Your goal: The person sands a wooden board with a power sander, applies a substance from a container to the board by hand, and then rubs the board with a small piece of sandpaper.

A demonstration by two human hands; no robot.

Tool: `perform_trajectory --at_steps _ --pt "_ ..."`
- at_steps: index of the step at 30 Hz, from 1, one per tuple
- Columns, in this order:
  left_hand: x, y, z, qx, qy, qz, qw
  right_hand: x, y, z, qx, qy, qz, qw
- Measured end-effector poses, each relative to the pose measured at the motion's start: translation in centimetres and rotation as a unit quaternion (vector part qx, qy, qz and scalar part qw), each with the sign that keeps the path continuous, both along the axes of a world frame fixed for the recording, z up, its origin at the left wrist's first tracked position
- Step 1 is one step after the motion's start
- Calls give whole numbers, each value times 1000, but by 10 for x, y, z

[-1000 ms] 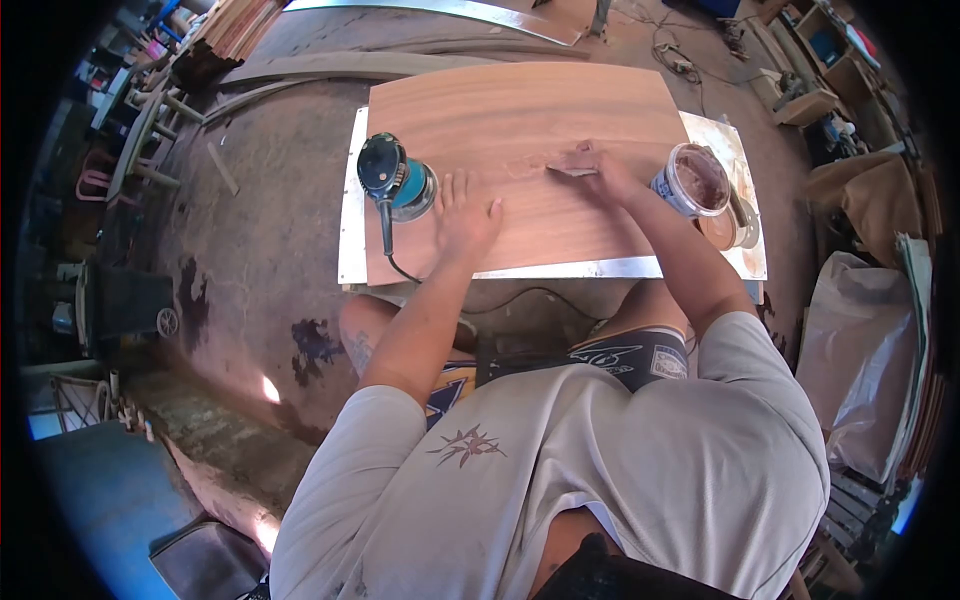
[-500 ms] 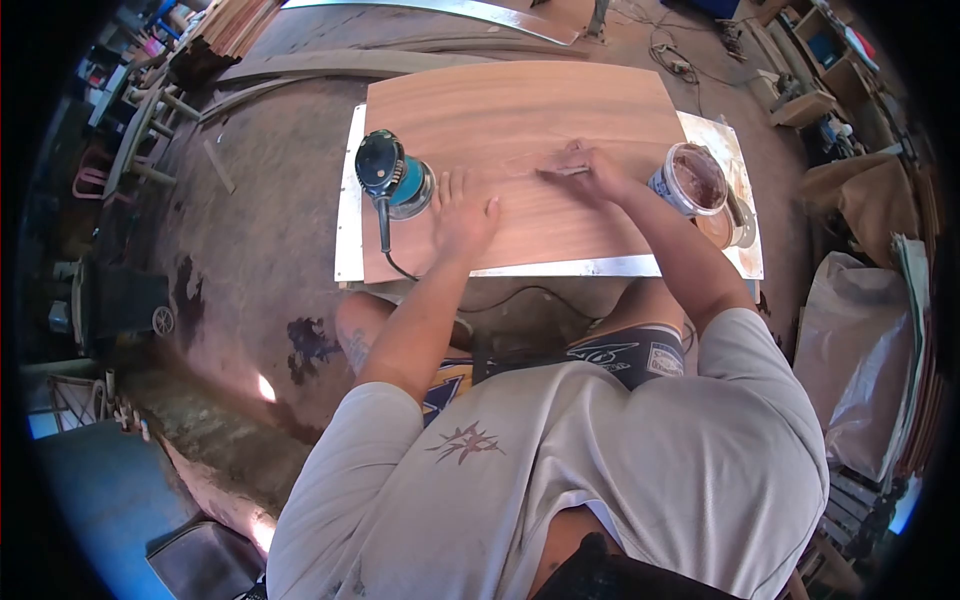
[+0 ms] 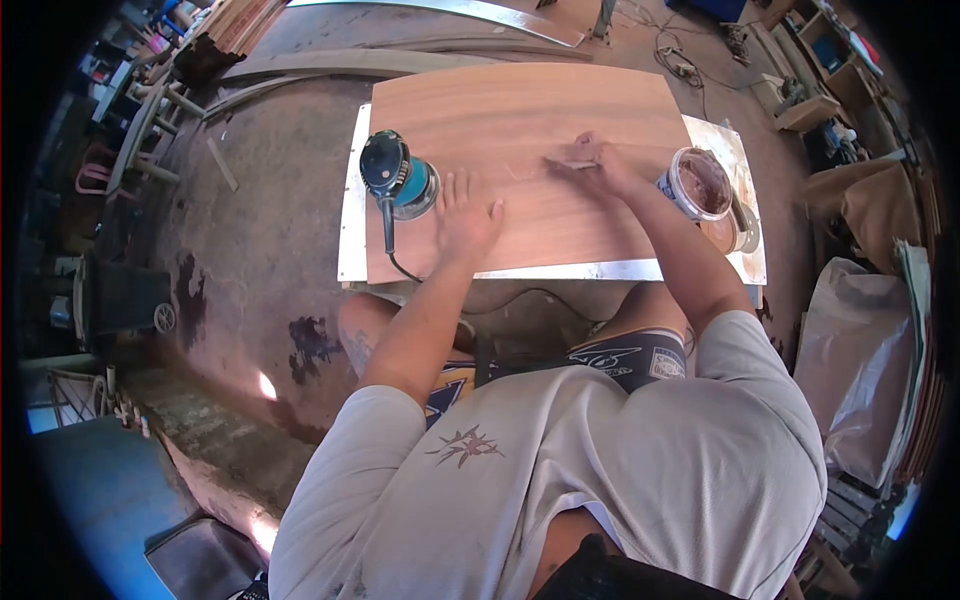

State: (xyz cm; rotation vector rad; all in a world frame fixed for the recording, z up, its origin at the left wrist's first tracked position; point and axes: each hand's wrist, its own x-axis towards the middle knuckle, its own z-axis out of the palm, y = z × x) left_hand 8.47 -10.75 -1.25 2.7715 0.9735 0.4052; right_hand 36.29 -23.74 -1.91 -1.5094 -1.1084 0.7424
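Note:
A broad reddish-brown wood panel [image 3: 540, 110] lies across a white-topped work surface [image 3: 352, 220] before my knees. My left hand [image 3: 468, 222] rests flat on the panel with its fingers spread, just right of a teal and black sander [image 3: 398, 175]. Over the middle of the panel, my right hand [image 3: 597, 165] is closed around a putty knife [image 3: 568, 163], its blade low at the wood and pointing left. Faint smears show on the wood by the blade. An open tub of brown filler [image 3: 700, 184] stands to the right of that hand.
By the tub lies a round lid [image 3: 722, 235] on the surface's right side. The sander's cord [image 3: 402, 268] runs off the near edge. Long boards [image 3: 400, 62] lie on the floor beyond. A wheeled dark bin [image 3: 125, 300] stands left, and wrapped sheets [image 3: 855, 370] lean at right.
My right hand has moved slightly to the right with the putty knife. My left hand stays flat beside the sander. The whole view has shifted a little.

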Motion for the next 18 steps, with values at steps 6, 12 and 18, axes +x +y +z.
perform_trajectory --at_steps 6,12,18 --pt "0 -1 4 -15 2 1 1000 17 18 -40 -27 -18 22 999" --pt "1 -2 4 -23 8 4 1000 -8 -17 19 -78 -143 21 986" --pt "1 0 1 -22 27 8 999 -12 16 34 -24 -247 34 968"
